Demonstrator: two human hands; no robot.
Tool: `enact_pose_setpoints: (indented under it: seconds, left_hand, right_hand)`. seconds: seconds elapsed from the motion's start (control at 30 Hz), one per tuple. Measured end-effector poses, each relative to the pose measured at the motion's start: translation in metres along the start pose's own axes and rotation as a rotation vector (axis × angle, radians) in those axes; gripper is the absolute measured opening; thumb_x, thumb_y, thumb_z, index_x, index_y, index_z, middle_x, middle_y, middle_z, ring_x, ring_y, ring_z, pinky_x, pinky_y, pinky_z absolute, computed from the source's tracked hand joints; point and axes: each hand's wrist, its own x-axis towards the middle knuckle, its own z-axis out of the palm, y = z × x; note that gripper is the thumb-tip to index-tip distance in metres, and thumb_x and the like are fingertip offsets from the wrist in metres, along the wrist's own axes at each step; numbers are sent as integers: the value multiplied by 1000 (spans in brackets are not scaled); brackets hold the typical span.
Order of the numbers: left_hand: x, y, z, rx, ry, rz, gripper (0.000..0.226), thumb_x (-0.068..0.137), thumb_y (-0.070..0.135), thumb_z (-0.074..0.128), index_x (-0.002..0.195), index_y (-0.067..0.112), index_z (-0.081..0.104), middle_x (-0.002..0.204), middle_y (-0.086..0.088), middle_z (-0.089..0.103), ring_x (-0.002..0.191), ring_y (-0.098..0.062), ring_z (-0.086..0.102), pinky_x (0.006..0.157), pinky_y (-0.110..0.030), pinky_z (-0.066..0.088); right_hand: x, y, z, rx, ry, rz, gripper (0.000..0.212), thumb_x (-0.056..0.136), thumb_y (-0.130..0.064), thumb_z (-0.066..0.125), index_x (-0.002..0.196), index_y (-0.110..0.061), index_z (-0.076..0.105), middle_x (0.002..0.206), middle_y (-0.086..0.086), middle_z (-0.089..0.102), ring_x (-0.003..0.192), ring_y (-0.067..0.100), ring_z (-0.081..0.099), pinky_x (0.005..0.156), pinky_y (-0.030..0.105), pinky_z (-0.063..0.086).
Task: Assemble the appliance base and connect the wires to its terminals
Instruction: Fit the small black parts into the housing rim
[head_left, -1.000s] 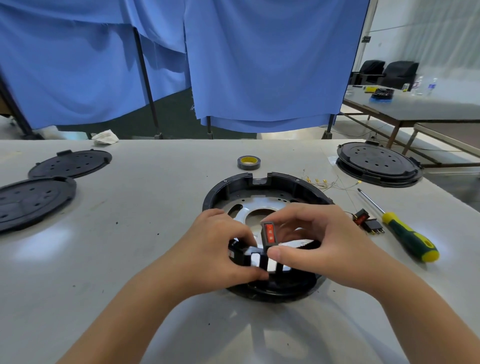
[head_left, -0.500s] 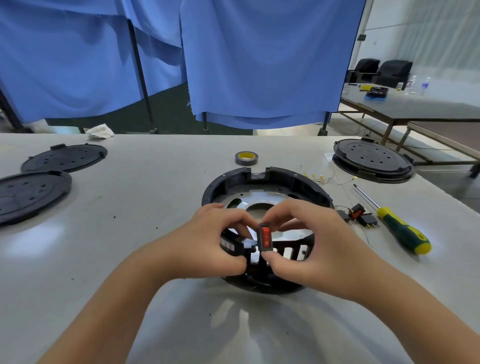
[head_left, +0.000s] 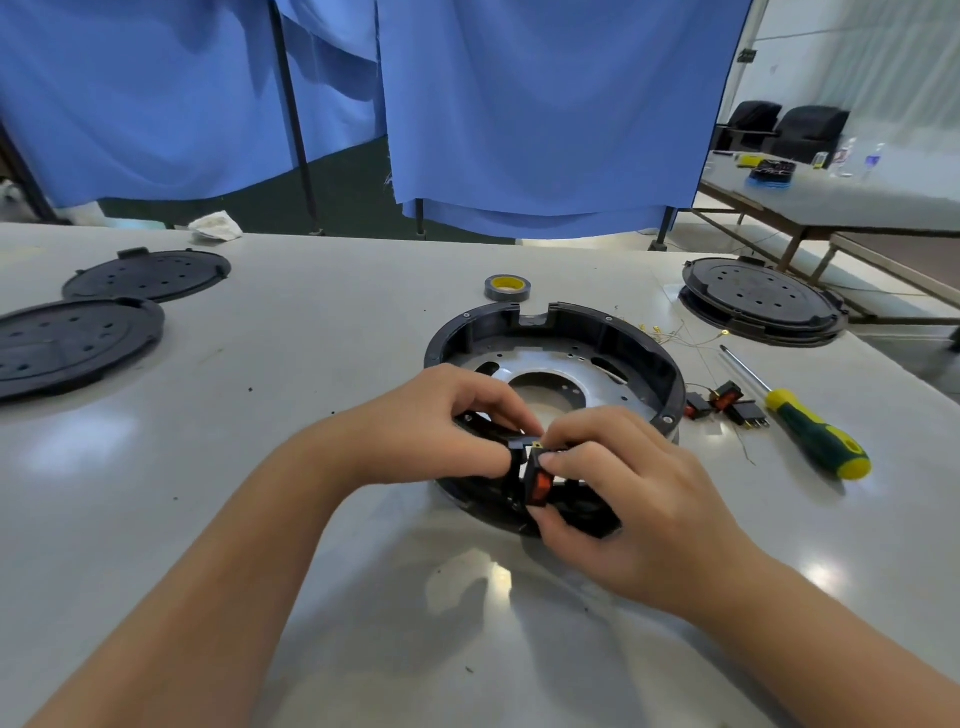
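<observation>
Base | right hand pinches switch | left hand grips rim

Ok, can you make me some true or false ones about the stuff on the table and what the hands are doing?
1. The right hand pinches a red rocker switch. True.
2. The screwdriver lies left of the round base. False: it lies to the right.
3. A roll of tape sits behind the base. True.
4. The left hand holds the screwdriver. False: it grips a black part at the base's near rim.
5. More switches lie beside the base. True.
</observation>
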Motion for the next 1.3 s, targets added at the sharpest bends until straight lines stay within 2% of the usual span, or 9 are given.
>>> enact_pose_setpoints:
  seconds: [0.17, 0.33, 0.47, 0.67, 0.73, 0.8, 1.0, 1.2, 1.3]
  left_hand:
    - [0, 1, 1, 96, 15, 10, 28, 65, 32, 71, 92, 41, 72, 90, 31, 64, 95, 8, 61, 74, -3, 42]
    - [0, 0, 1, 117, 12, 11, 30, 64, 34, 72, 93, 40, 73, 90, 31, 64, 95, 9, 60, 74, -2, 42]
    - [-1, 2, 0, 122, 7, 6, 33, 57, 44, 74, 90, 44, 70, 94, 30, 64, 99, 9, 58, 75, -1, 41]
    - [-3, 1, -2, 189, -21, 11, 40, 66, 25, 85, 100, 38, 69, 95, 44, 54, 101, 16, 50, 79, 3, 36]
    - [-3, 1, -2, 195, -18, 13, 40, 67, 26, 86, 100, 38, 69, 97, 46, 51, 103, 18, 47, 80, 5, 33]
    - [-2, 0, -2, 215, -6, 16, 41, 65, 32, 86, 100, 41, 68, 99, 44, 50, 106, 18, 43, 82, 4, 33]
    - [-1, -4, 0, 246, 0, -11, 44, 64, 39, 86, 100, 49, 63, 97, 45, 48, 114, 13, 33, 90, -13, 33]
    - [0, -4, 2, 254, 12, -9, 46, 61, 42, 84, 100, 50, 62, 96, 46, 47, 116, 6, 35, 93, -18, 36]
    - [0, -5, 3, 220, 44, -1, 40, 62, 38, 84, 95, 47, 65, 97, 35, 55, 109, 7, 45, 89, -18, 41]
  right_hand:
    - [-1, 2, 2, 86, -21, 41, 21, 70, -13, 77, 83, -1, 67, 95, 9, 63, 83, 24, 61, 63, 36, 50]
    - [-1, 2, 0, 99, -34, 33, 21, 71, -14, 76, 85, -1, 68, 95, 8, 63, 85, 23, 60, 64, 37, 50]
    - [-1, 1, -1, 94, -48, 27, 21, 71, -16, 76, 85, -2, 69, 95, 8, 63, 83, 24, 60, 62, 37, 50]
    - [-2, 3, 2, 91, -57, 36, 21, 72, -17, 76, 86, -4, 68, 96, 6, 62, 82, 24, 60, 62, 36, 49]
    - [-2, 3, 3, 96, -63, 45, 22, 72, -17, 76, 87, -4, 68, 96, 5, 62, 82, 25, 60, 62, 37, 49]
    - [-2, 3, 5, 118, -70, 60, 23, 72, -17, 77, 88, -4, 67, 97, 5, 61, 82, 25, 59, 63, 37, 49]
    - [-4, 4, 4, 221, -99, 133, 24, 73, -20, 78, 91, -9, 66, 103, 1, 57, 88, 21, 58, 70, 34, 49]
    - [-2, 8, 2, 250, -138, 182, 27, 73, -25, 80, 95, -14, 69, 103, -4, 57, 91, 16, 58, 71, 32, 49]
    - [-1, 11, -4, 282, -184, 218, 31, 72, -30, 79, 100, -19, 71, 104, -8, 57, 94, 12, 59, 74, 33, 50]
